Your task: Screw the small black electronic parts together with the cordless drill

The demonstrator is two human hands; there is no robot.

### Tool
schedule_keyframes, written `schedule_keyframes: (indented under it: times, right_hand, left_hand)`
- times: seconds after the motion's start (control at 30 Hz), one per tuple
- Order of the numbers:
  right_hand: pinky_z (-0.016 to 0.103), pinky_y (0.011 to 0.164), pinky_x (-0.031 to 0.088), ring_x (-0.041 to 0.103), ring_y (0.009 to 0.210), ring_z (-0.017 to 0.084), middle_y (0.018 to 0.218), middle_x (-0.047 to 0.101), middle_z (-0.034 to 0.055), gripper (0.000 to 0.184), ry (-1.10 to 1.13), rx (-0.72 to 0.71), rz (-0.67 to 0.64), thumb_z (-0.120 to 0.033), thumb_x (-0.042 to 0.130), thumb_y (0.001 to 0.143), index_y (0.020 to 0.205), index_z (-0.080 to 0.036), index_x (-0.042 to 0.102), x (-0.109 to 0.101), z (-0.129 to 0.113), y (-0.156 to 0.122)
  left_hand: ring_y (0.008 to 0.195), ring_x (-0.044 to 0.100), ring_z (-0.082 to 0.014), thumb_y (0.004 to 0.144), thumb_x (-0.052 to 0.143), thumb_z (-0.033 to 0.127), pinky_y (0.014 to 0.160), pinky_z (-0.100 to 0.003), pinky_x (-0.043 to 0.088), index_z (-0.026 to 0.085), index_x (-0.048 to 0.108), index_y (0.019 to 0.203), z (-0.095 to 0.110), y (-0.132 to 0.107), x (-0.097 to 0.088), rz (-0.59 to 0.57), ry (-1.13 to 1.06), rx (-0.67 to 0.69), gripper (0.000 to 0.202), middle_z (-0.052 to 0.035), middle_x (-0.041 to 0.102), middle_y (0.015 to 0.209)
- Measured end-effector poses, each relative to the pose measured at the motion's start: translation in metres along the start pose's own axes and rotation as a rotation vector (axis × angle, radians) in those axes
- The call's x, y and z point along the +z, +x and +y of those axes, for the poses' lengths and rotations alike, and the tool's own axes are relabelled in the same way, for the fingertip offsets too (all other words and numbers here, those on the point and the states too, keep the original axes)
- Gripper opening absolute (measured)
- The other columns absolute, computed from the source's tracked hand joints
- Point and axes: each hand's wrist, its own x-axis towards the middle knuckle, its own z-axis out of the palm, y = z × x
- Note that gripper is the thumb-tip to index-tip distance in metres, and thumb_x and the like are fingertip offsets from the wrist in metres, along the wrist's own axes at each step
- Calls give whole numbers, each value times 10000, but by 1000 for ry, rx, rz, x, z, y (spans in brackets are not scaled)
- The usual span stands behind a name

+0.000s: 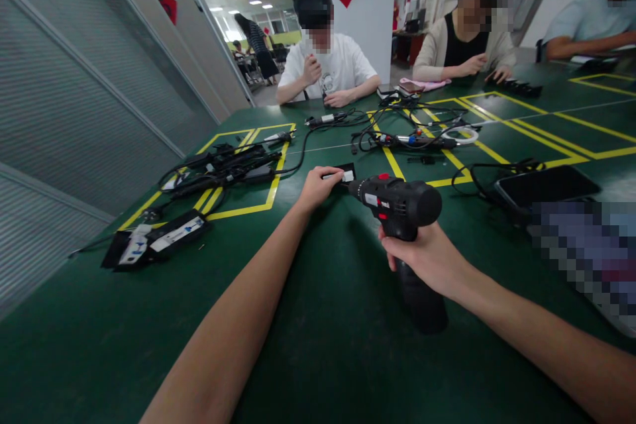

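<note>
My right hand (422, 255) is wrapped round the grip of a black cordless drill (397, 202) with red details. The drill's chuck points left, close to a small black piece with a white label (346, 174) on the table. My left hand (320, 187) reaches out to that piece, thumb and fingers closed at its left end. Whether a bit at the drill's front touches the piece, I cannot tell. The lower part of the drill's handle hangs below my right hand, over the green table (318, 344).
Left lie bundled black cables and adapters (233, 165) and black pieces with white labels (173, 232). Ahead are more cables and a tool-like rod (412, 140). A dark phone (546, 185) lies right, beside a blurred device. Several people sit across the table.
</note>
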Motion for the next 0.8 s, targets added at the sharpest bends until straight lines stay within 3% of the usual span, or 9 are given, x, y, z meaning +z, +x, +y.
schedule_keyframes:
  times: [0.23,0.6,0.8]
  right_hand:
    - [288,546,459,571,537,126,749,599,-3,137,27,-13,5,-130,562,734,862,-176,583,-1,1,1]
    - [281,556,449,572,551,134,646,571,-16,68,-10,19,0,-147,556,747,802,-173,585,0,-2,0]
    - [289,552,453,576,539,132,698,588,-9,85,7,25,22,-148,568,737,817,-174,580,0,-1,1]
  left_hand:
    - [1016,593,-225,803,591,461,931,-345,435,210,730,996,-2,0,-3,-35,8,34,346,-62,701,1038]
    - [1038,589,-226,805,594,470,943,-353,431,226,716,1045,-6,-1,-5,-47,17,47,364,-63,689,1078]
    - [1032,585,-220,811,587,476,934,-339,434,212,713,1051,-4,-1,-3,-32,29,65,379,-69,691,1049]
